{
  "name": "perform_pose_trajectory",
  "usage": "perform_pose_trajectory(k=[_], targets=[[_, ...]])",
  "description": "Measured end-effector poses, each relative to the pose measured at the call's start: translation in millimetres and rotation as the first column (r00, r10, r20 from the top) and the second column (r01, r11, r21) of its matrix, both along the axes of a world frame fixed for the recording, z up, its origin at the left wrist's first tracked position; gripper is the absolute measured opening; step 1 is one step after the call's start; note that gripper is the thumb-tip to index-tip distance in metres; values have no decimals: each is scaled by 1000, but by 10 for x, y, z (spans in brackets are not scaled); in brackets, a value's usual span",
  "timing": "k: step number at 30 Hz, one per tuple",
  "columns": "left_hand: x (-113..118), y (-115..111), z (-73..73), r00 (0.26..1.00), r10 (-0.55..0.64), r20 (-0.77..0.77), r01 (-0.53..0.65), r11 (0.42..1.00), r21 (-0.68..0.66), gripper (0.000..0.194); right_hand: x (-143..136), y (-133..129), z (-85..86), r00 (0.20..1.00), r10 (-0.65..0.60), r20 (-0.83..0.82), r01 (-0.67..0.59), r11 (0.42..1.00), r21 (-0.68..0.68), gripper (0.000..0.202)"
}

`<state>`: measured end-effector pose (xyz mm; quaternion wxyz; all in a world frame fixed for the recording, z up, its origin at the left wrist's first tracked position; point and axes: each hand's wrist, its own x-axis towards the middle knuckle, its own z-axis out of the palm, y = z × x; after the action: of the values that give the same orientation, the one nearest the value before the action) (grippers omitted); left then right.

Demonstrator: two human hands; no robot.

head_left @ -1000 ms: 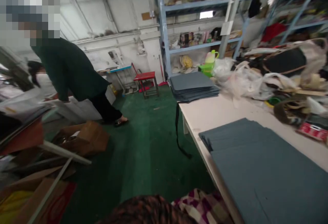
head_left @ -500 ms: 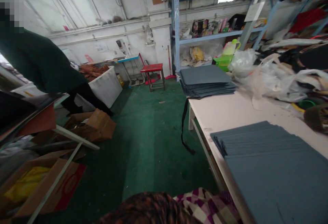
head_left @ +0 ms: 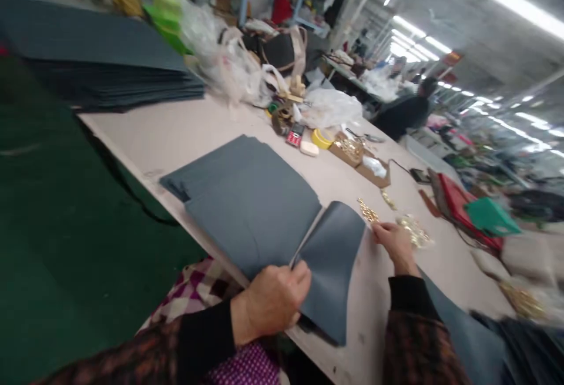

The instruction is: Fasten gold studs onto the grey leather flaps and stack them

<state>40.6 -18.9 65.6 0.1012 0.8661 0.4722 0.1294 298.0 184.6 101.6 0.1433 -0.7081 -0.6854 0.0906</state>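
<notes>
- In the head view, our left hand (head_left: 275, 300) grips the near edge of a curled grey sheet (head_left: 337, 255) beside the stack (head_left: 251, 197) on the table (head_left: 127, 129); a hard pull could crease it
- Our right fingers (head_left: 384, 230) bend near gold pieces (head_left: 366, 210), grip unclear to us; a sweep could scatter them

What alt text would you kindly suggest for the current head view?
The left hand pinches a curled grey sheet beside a grey stack on a pale table, while the right hand is near small gold pieces. A second grey stack sits at the table's left end, near plastic bags.
</notes>
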Motion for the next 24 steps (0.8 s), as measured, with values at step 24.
perform_pose_trajectory(k=[24], targets=[[9, 15, -18, 999, -35, -3, 35, 998, -51, 40, -954, -1195, 37, 756, 594, -275, -647, 741, -179, 15]])
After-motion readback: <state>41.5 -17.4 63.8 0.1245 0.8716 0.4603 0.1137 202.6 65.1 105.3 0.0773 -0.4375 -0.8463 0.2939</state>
